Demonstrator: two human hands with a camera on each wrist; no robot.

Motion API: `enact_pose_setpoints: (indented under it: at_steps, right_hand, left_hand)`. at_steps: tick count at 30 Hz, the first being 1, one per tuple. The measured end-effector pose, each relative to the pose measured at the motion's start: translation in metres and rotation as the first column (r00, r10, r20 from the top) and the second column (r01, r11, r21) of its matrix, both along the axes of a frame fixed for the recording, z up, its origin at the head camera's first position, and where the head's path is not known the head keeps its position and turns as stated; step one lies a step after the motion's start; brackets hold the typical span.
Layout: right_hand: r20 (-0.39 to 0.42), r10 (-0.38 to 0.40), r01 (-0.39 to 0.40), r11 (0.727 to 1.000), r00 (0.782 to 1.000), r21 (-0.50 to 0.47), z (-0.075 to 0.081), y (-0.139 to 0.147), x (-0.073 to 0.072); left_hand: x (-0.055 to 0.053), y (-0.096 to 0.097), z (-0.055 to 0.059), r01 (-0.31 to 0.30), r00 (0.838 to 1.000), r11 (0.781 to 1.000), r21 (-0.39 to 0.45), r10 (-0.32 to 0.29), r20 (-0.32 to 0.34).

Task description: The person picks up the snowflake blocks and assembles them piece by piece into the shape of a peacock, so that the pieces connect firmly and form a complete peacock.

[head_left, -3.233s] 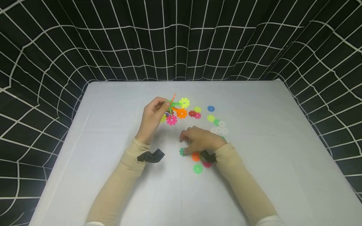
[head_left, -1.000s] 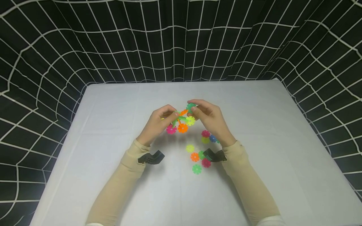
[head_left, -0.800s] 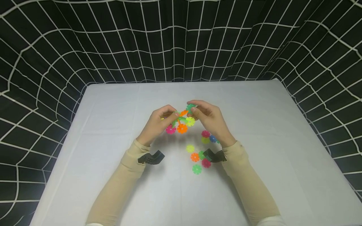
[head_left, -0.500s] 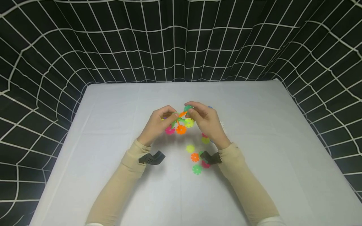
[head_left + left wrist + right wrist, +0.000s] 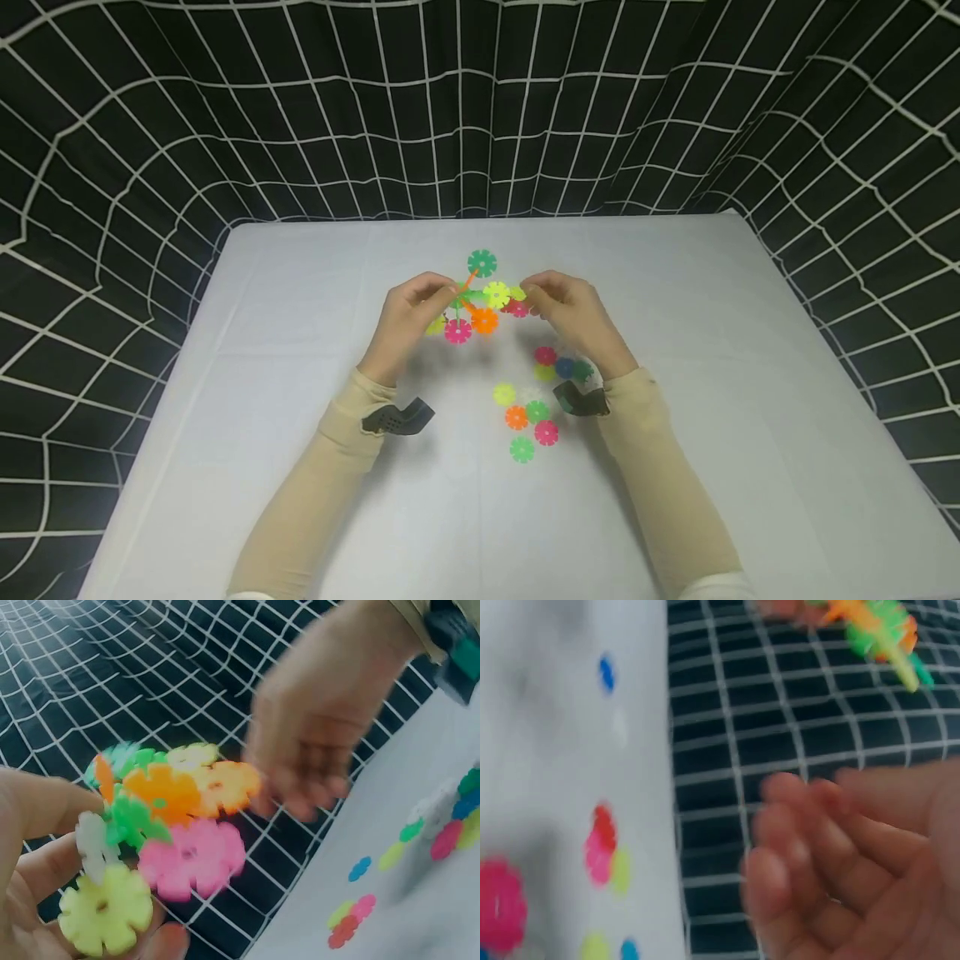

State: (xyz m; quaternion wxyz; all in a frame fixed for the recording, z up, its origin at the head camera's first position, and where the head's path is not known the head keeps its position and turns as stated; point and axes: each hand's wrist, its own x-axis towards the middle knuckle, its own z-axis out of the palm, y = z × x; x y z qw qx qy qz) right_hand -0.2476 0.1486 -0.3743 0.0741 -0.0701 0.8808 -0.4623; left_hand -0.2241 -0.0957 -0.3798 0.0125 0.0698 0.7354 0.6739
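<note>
The left hand [image 5: 409, 322] is pinching the toy [image 5: 166, 859] near its green middle, most likely so the wheels [image 5: 484, 321] are sticking out freely and not getting squashed. The right hand [image 5: 573, 315] is resting in the air near it, holding nothing, its fingers curling loosely. The toy is hanging above the tabletop [image 5: 675, 292]. It is showing bright wheels with little cuts round their edges, green, orange, pink and yellow, pointing many ways. Loose wheels [image 5: 517, 417] are lying in bunches near the right arm [image 5: 645, 467], perhaps for easy reaching. Black cloth [image 5: 411, 102] is hanging behind.
</note>
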Motion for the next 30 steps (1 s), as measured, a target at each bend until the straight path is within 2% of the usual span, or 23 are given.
enact_pose_setpoints:
  at_steps: [2,5,7,10,12,14,15,19,24,27,30]
  right_hand:
    - [0.065,0.021,-0.029,0.992,0.998,0.126,-0.006,0.003,-0.005]
    - [0.136,0.070,-0.107,0.952,0.988,0.286,-0.017,0.004,-0.010]
    - [0.184,0.095,-0.159,0.915,0.978,0.372,-0.024,0.004,-0.012]
    - [0.241,0.147,-0.252,0.833,0.959,0.493,-0.031,0.007,-0.012]
    - [0.271,0.181,-0.305,0.785,0.945,0.540,-0.032,0.009,-0.010]
    - [0.284,0.215,-0.345,0.748,0.934,0.567,-0.031,0.012,-0.008]
    - [0.287,0.224,-0.354,0.739,0.931,0.573,-0.031,0.013,-0.007]
    - [0.274,0.228,-0.348,0.746,0.934,0.568,-0.029,0.015,-0.006]
    - [0.273,0.188,-0.312,0.783,0.943,0.538,-0.031,0.015,-0.008]
    - [0.274,0.193,-0.311,0.809,0.942,0.499,-0.031,0.013,-0.008]
    - [0.224,0.206,-0.290,0.841,0.953,0.457,-0.031,0.010,-0.009]
  left_hand:
    - [0.000,-0.003,0.001,-0.034,0.999,0.999,0.027,0.034,0.007]
    - [-0.002,-0.005,0.001,-0.070,0.998,0.996,0.062,0.069,0.010]
    - [-0.003,-0.005,0.002,-0.082,0.997,0.993,0.083,0.082,0.013]
    - [-0.004,-0.006,0.002,-0.086,0.996,0.987,0.134,0.085,0.011]
    - [-0.003,-0.007,0.003,-0.081,0.997,0.982,0.172,0.081,0.011]
    - [-0.003,-0.007,0.003,-0.074,0.997,0.975,0.209,0.074,0.010]
    - [-0.003,-0.008,0.003,-0.073,0.997,0.972,0.224,0.072,0.012]
    - [-0.003,-0.008,0.003,-0.073,0.997,0.963,0.259,0.070,0.018]
    - [-0.004,-0.007,0.004,-0.077,0.997,0.952,0.298,0.067,0.042]
    - [-0.004,-0.007,0.004,-0.081,0.996,0.942,0.325,0.064,0.063]
    - [-0.004,-0.007,0.004,-0.083,0.995,0.933,0.351,0.061,0.075]
